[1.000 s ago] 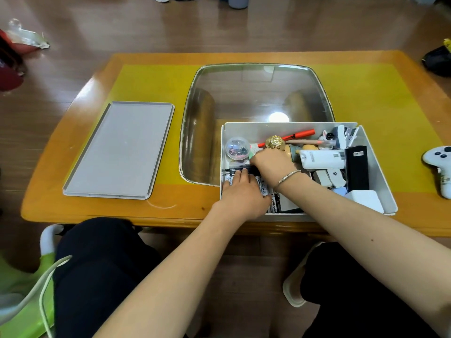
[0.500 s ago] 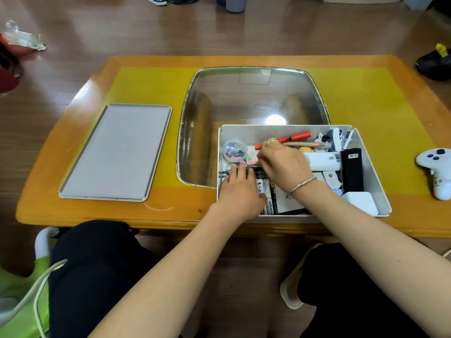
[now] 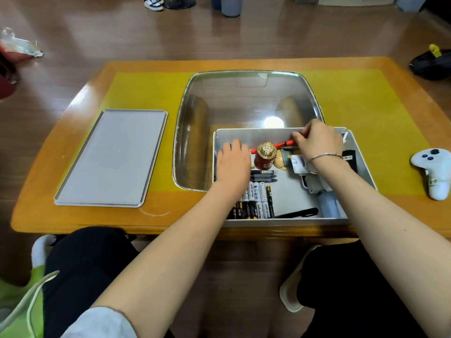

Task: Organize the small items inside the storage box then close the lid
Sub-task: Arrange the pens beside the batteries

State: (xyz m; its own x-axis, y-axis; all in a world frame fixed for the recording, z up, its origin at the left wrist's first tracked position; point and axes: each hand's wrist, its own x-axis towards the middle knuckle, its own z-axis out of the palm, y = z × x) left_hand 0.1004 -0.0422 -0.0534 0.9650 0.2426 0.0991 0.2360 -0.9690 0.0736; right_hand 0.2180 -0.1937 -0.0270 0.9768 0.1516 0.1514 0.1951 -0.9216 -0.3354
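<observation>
A grey storage box [image 3: 285, 222] sits at the table's front edge, holding small items. My right hand [image 3: 317, 141] pinches a red pen [image 3: 280, 144] near the box's far wall. My left hand [image 3: 233, 159] lies palm down over the far left corner of the box, hiding what is under it. A red bottle with a gold cap [image 3: 266, 156] stands upright between my hands. Grey and black pens [image 3: 264, 176] and a row of batteries [image 3: 255, 200] lie at the front left. The flat grey lid [image 3: 112, 157] rests on the table to the left.
A glass panel [image 3: 244, 98] is set into the orange table [image 3: 73, 215] behind the box. A white game controller [image 3: 433, 172] lies at the right. A black pen [image 3: 299, 212], a white device [image 3: 317, 184] and a black item [image 3: 350, 157] fill the box's right side.
My right hand moved from the box's middle to the far wall and took hold of the red pen. My left hand slid from the batteries up to the far left corner.
</observation>
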